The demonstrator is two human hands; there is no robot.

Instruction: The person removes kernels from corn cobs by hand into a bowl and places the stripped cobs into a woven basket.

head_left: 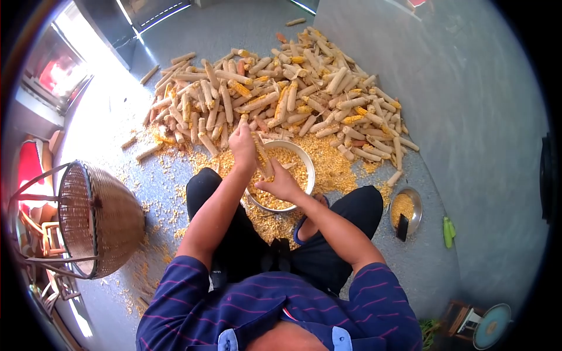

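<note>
Over a round white-rimmed basin (310, 165) of yellow kernels, a mostly stripped corn cob (261, 153) is held at a slant. My left hand (243, 143) is closed round its upper part, and the cob's tip sticks out above the fist. At the cob's lower end, my right hand (280, 182) grips it with fingers and thumb. Loose kernels (336, 167) lie on the floor around the basin. Just beyond the basin rises a large heap of cobs (275, 88), most bare, a few with yellow kernels left.
A tall wicker basket (117, 219) lies at the left, near red chairs. To the right are a metal bowl (415, 205) with kernels, a dark phone-like object (402, 227) against it, and green vegetables (448, 232). My bent knees flank the basin.
</note>
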